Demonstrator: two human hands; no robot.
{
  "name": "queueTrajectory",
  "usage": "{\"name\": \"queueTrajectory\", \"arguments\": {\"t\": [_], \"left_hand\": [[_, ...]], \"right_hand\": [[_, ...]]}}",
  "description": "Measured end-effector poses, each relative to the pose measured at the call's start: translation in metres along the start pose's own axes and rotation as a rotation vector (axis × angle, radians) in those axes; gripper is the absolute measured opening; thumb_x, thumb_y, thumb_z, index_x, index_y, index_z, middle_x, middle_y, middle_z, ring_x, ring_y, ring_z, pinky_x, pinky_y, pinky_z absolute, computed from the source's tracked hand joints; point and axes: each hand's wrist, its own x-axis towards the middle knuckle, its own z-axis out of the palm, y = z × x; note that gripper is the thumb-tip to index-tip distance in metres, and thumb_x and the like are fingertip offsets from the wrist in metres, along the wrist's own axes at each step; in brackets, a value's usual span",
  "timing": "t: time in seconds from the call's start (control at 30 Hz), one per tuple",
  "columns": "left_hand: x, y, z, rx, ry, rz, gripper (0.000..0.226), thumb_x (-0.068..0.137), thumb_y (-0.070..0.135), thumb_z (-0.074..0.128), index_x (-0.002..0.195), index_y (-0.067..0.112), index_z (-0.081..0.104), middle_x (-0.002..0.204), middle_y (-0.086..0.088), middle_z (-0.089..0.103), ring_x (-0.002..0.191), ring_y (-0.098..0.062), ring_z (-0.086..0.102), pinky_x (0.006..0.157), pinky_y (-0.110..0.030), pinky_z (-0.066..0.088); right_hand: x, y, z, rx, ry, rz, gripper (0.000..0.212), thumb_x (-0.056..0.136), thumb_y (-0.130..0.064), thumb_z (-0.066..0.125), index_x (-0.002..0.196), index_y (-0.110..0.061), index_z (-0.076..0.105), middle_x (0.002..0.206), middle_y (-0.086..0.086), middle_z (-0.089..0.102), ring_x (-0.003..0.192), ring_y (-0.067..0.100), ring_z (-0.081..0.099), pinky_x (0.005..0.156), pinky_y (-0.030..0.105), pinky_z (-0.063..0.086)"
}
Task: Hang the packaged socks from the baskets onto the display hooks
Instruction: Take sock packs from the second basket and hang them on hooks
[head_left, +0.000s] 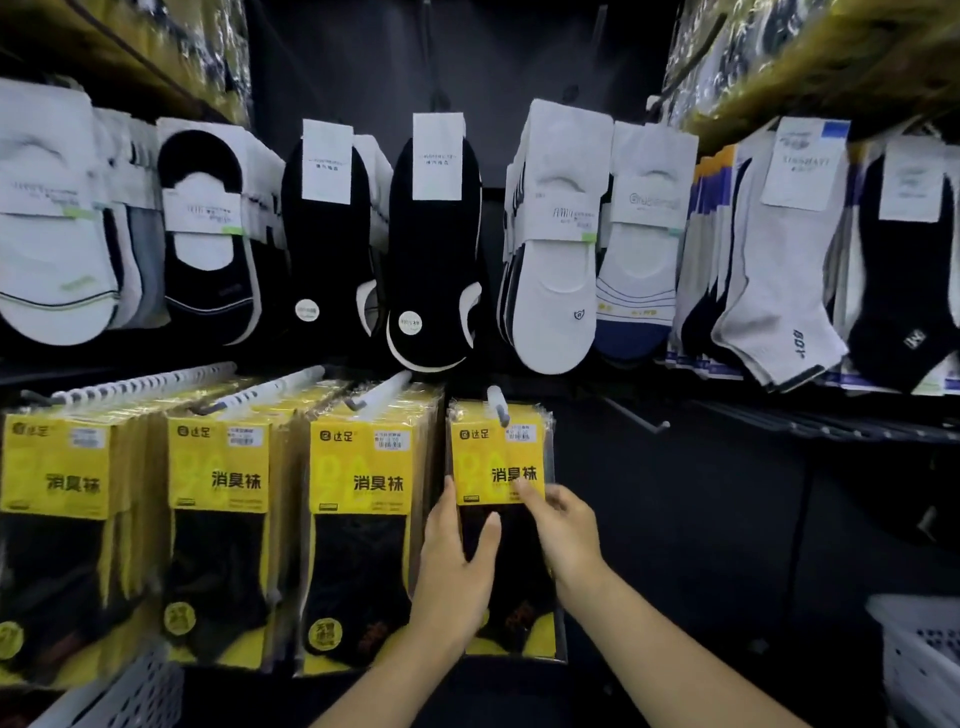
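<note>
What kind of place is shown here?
Probably a shop's sock section: yellow sock packs hang in rows on display hooks, each with a price sticker, and carded pairs hang above.

Carded socks (436, 249) — dark back panel (675, 519)

Shop: priced socks (553, 244) on display hooks (498, 405)

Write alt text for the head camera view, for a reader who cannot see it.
The left hand and right hand hold a yellow-and-black sock pack hanging on a white display hook, beside three fuller hooks of the same packs. Above hang rows of black, white and grey socks; white baskets show at the lower corners.
</note>
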Motion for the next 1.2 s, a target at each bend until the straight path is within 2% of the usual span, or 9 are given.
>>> {"name": "queueTrajectory", "arguments": {"t": [0.23, 0.33, 0.47, 0.6, 0.77, 0.87, 0.97, 1.1, 1.2], "left_hand": [[0.055, -0.031, 0.020, 0.033, 0.013, -0.004, 0.070, 0.097, 0.048, 0.038, 0.144, 0.048, -0.013, 0.160, 0.012, -0.001, 0.147, -0.013, 0.008, 0.117, -0.041, 0.021], [0.072, -0.041, 0.028, 0.023, 0.031, -0.073, 0.069, 0.098, 0.046, 0.039, 0.149, 0.042, -0.007, 0.160, 0.008, 0.003, 0.147, -0.016, 0.009, 0.117, -0.046, 0.022], [0.063, -0.058, 0.032, 0.091, 0.010, -0.135, 0.071, 0.096, 0.049, 0.039, 0.151, 0.035, -0.003, 0.160, 0.009, 0.001, 0.147, -0.014, 0.008, 0.119, -0.040, 0.015], [0.012, -0.081, 0.026, 0.113, -0.060, -0.133, 0.074, 0.094, 0.053, 0.042, 0.151, 0.033, -0.001, 0.159, 0.014, 0.001, 0.145, -0.007, 0.004, 0.114, -0.026, 0.009], [-0.092, -0.116, 0.010, 0.060, -0.153, -0.287, 0.067, 0.091, 0.052, 0.046, 0.149, 0.031, 0.020, 0.148, 0.017, 0.028, 0.137, -0.004, 0.027, 0.111, -0.023, 0.025], [-0.167, -0.143, -0.003, 0.061, -0.233, -0.415, 0.047, 0.090, 0.048, 0.051, 0.135, 0.038, 0.039, 0.132, 0.023, 0.040, 0.123, 0.001, 0.038, 0.097, -0.017, 0.031], [-0.234, -0.176, -0.024, 0.087, -0.144, -0.489, 0.022, 0.092, 0.026, 0.060, 0.113, 0.030, 0.057, 0.121, 0.007, 0.059, 0.109, -0.005, 0.055, 0.083, -0.007, 0.039], [-0.297, -0.219, -0.057, 0.323, -0.152, -0.583, 0.028, 0.091, 0.017, 0.062, 0.117, 0.009, 0.061, 0.119, -0.006, 0.062, 0.117, -0.022, 0.055, 0.101, -0.026, 0.038], [-0.329, -0.242, -0.076, 0.432, -0.174, -0.707, 0.045, 0.088, 0.017, 0.066, 0.126, -0.001, 0.053, 0.126, -0.016, 0.056, 0.122, -0.031, 0.050, 0.104, -0.035, 0.036]], "right_hand": [[0.054, 0.030, 0.002, -0.065, -0.008, 0.063, 0.030, 0.086, -0.039, 0.066, 0.095, -0.011, 0.070, 0.095, 0.001, 0.070, 0.089, 0.013, 0.063, 0.076, 0.026, 0.051], [0.065, 0.053, -0.004, -0.066, 0.027, 0.117, 0.030, 0.084, -0.040, 0.068, 0.095, -0.012, 0.069, 0.096, 0.003, 0.070, 0.091, 0.016, 0.064, 0.080, 0.029, 0.052], [0.057, 0.080, -0.020, -0.068, 0.134, 0.095, 0.019, 0.086, -0.020, 0.069, 0.102, -0.010, 0.066, 0.113, 0.011, 0.065, 0.106, 0.022, 0.061, 0.099, 0.039, 0.049], [0.016, 0.101, -0.047, -0.098, 0.142, 0.140, 0.011, 0.089, -0.017, 0.065, 0.100, -0.017, 0.063, 0.116, 0.008, 0.062, 0.108, 0.020, 0.060, 0.096, 0.037, 0.049], [-0.080, 0.131, -0.080, -0.191, 0.013, 0.280, 0.008, 0.091, -0.019, 0.062, 0.098, -0.015, 0.066, 0.105, 0.002, 0.065, 0.098, 0.015, 0.064, 0.080, 0.028, 0.052], [-0.141, 0.160, -0.092, -0.280, -0.083, 0.468, 0.009, 0.092, -0.017, 0.060, 0.090, -0.011, 0.065, 0.096, 0.002, 0.066, 0.083, 0.013, 0.065, 0.067, 0.022, 0.052], [-0.199, 0.200, -0.101, -0.418, -0.241, 0.653, 0.007, 0.091, -0.008, 0.060, 0.088, -0.007, 0.065, 0.082, 0.003, 0.064, 0.061, 0.004, 0.061, 0.051, 0.012, 0.047], [-0.261, 0.255, -0.120, -0.571, -0.277, 0.698, 0.005, 0.086, -0.006, 0.066, 0.082, -0.009, 0.066, 0.080, 0.005, 0.060, 0.075, 0.015, 0.055, 0.054, 0.014, 0.038], [-0.279, 0.277, -0.134, -0.597, -0.262, 0.694, 0.026, 0.084, -0.002, 0.068, 0.064, -0.017, 0.060, 0.069, 0.000, 0.057, 0.079, 0.014, 0.053, 0.057, 0.017, 0.036]]}}
